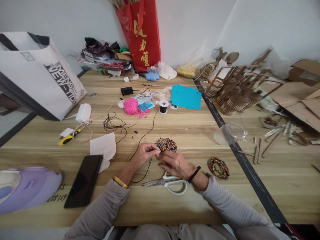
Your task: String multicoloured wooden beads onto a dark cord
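One left hand [145, 154], one right hand [177, 164], one heap of beads [166, 145]

Head view: at the centre of the frame, the left hand pinches thumb and forefinger together; anything between them is too small to tell. The right hand curls close beside it, and whether it grips anything cannot be told. The multicoloured beads lie on the tabletop [190, 208] just above both hands. Black cord [153, 124] runs from a spool [163, 107] down past the left hand. Scissors [165, 182] lie below the right hand; coiled bead strands [218, 168] sit right of centre.
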The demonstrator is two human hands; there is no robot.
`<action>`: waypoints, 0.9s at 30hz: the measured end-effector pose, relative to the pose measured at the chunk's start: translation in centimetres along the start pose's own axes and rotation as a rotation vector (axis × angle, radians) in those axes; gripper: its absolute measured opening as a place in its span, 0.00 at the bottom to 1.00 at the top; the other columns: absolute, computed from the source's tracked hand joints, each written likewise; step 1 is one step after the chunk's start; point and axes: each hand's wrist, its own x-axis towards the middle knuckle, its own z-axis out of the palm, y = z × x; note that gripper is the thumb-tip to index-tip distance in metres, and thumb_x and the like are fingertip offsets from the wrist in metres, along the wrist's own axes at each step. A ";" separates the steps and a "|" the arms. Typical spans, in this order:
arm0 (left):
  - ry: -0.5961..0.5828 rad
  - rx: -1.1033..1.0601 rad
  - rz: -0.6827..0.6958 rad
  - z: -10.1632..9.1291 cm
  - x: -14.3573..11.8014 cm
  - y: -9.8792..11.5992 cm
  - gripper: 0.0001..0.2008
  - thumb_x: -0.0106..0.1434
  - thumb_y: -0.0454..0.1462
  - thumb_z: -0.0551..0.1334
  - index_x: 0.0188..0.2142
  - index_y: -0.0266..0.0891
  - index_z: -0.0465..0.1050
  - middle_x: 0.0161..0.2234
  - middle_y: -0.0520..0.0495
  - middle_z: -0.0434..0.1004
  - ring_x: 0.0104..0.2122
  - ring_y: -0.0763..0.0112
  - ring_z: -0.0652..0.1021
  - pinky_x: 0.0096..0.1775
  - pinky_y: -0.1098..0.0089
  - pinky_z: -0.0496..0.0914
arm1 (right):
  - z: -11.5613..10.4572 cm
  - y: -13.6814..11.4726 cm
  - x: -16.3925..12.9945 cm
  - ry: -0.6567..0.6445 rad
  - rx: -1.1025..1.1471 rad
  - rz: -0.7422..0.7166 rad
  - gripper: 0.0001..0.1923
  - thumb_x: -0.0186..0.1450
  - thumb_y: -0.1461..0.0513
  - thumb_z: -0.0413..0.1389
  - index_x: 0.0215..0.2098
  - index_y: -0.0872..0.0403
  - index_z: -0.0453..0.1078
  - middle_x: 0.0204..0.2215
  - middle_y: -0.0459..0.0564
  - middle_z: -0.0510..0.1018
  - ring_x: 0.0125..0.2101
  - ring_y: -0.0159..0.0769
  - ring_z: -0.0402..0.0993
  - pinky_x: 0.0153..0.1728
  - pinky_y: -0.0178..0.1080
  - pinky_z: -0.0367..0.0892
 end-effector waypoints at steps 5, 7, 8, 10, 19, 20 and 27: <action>0.000 -0.005 0.007 0.1 0.0 -0.1 0.09 0.53 0.38 0.67 0.26 0.33 0.73 0.23 0.51 0.73 0.25 0.76 0.71 0.31 0.75 0.65 | 0.1 -0.3 -0.1 -0.065 -0.138 0.035 0.08 0.67 0.61 0.52 0.42 0.55 0.69 0.35 0.53 0.75 0.35 0.37 0.72 0.34 0.36 0.66; -0.006 -0.014 0.012 0.1 0.1 -0.2 0.09 0.52 0.38 0.68 0.26 0.33 0.73 0.23 0.51 0.73 0.25 0.76 0.71 0.31 0.75 0.65 | 0.1 -0.4 0.0 -0.068 -0.166 0.046 0.06 0.68 0.62 0.51 0.40 0.55 0.69 0.34 0.52 0.75 0.34 0.36 0.72 0.33 0.36 0.66; -0.009 -0.018 0.013 0.1 0.1 -0.3 0.09 0.52 0.39 0.68 0.26 0.33 0.73 0.23 0.51 0.73 0.25 0.76 0.71 0.31 0.75 0.65 | 0.1 -0.5 0.0 -0.066 -0.178 0.051 0.06 0.68 0.62 0.51 0.39 0.55 0.69 0.34 0.51 0.75 0.34 0.36 0.72 0.33 0.36 0.65; -0.012 -0.017 0.010 0.1 0.1 -0.3 0.10 0.52 0.39 0.68 0.26 0.33 0.74 0.23 0.51 0.73 0.25 0.76 0.71 0.31 0.75 0.65 | 0.2 -0.5 0.0 -0.057 -0.199 0.056 0.06 0.69 0.63 0.50 0.38 0.55 0.68 0.33 0.51 0.75 0.33 0.35 0.72 0.32 0.35 0.65; -0.012 -0.001 0.009 0.1 0.1 -0.4 0.09 0.53 0.39 0.67 0.27 0.32 0.73 0.23 0.51 0.73 0.25 0.76 0.71 0.31 0.74 0.65 | 0.5 0.0 0.0 -0.012 -0.251 0.089 0.08 0.70 0.63 0.48 0.39 0.55 0.68 0.33 0.50 0.74 0.30 0.31 0.71 0.27 0.32 0.61; -0.017 0.003 0.012 0.1 0.1 -0.3 0.09 0.53 0.39 0.67 0.27 0.32 0.73 0.23 0.51 0.73 0.25 0.76 0.71 0.31 0.74 0.65 | 0.5 0.0 0.0 -0.004 -0.249 0.089 0.08 0.71 0.63 0.47 0.40 0.54 0.68 0.33 0.50 0.74 0.30 0.31 0.71 0.27 0.32 0.61; -0.026 0.013 0.016 0.0 0.2 -0.7 0.09 0.53 0.39 0.67 0.27 0.32 0.73 0.23 0.51 0.73 0.25 0.75 0.71 0.31 0.74 0.64 | 0.5 0.2 0.0 0.062 -0.227 0.066 0.09 0.71 0.63 0.46 0.41 0.54 0.68 0.32 0.50 0.74 0.30 0.30 0.71 0.28 0.31 0.62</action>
